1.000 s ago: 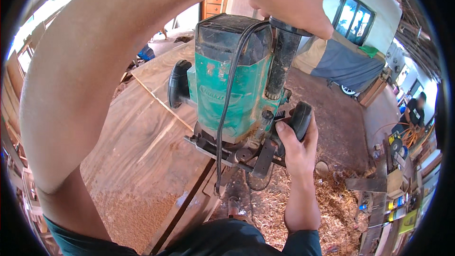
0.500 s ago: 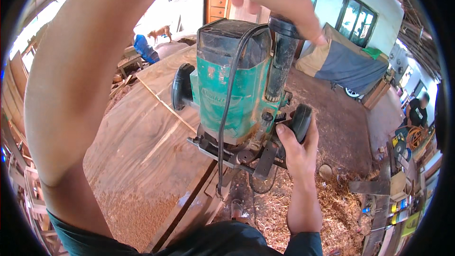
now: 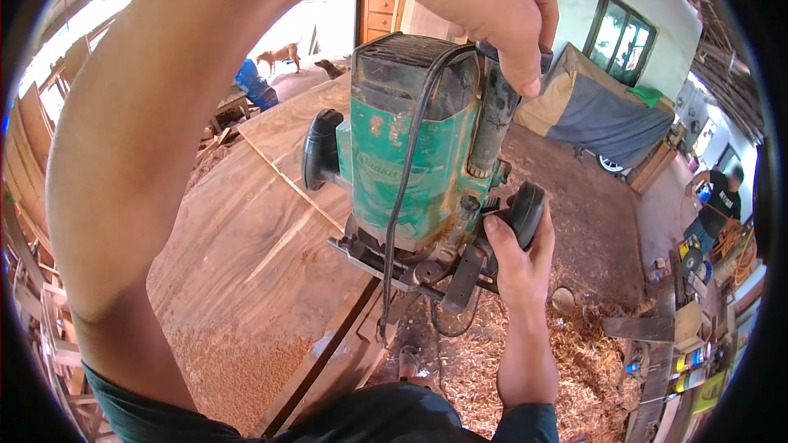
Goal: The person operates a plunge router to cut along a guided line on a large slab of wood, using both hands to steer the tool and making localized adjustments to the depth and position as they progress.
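We hold the green router (image 3: 406, 156) upright, the wooden surface (image 3: 222, 271) beneath and left of it. Our left hand (image 3: 484, 4) curls over the black column (image 3: 495, 111) at the router's top; our right hand (image 3: 523, 275) wraps the black handle (image 3: 529, 207) on the router's right.

Sawdust (image 3: 230, 381) on board (image 3: 222, 254); shavings (image 3: 468, 377) on floor (image 3: 579, 230), right; vehicle (image 3: 609, 163) under cloth (image 3: 603, 123) beyond router (image 3: 394, 164).

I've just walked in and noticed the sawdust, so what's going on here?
Someone is handling a green and black router at the edge of a broad wooden board. Their right hand grips its black side handle, while their left hand is at the top of its upright black column. Sawdust covers part of the board.
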A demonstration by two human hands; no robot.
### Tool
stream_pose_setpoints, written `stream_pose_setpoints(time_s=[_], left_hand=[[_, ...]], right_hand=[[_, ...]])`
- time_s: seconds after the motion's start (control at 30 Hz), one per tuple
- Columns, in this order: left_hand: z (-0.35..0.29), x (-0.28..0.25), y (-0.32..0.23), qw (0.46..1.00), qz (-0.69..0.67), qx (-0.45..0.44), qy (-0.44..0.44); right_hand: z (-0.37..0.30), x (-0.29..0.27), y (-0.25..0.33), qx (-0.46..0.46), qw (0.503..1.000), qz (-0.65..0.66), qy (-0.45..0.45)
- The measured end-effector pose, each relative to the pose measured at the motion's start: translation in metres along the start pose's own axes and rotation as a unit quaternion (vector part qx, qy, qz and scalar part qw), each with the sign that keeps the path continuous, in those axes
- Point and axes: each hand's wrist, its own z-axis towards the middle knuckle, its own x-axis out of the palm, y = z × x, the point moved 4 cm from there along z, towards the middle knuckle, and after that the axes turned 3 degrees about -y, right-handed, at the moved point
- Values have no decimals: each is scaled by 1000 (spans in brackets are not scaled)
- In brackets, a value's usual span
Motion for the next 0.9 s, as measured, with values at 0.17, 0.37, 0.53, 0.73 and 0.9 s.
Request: stream_pose_setpoints(time_s=[0.17,0.37,0.53,0.73,0.9], left_hand=[[14,-4,-9,984,66,-73,147],[-20,11,-11,983,149,16,-102],[-7,-6,-4,988,98,62,100],[-15,9,-4,982,125,98,-99],[-16,-7,5,991,9,132,24]], right_hand=[[-1,2,0,15,1000,3,-5],[0,0,-2,7,1000,-11,-18],[-1,0,-2,5,1000,-13,-7],[-1,1,-1,5,1000,6,-9],[-2,2,1,11,1000,3,-4]])
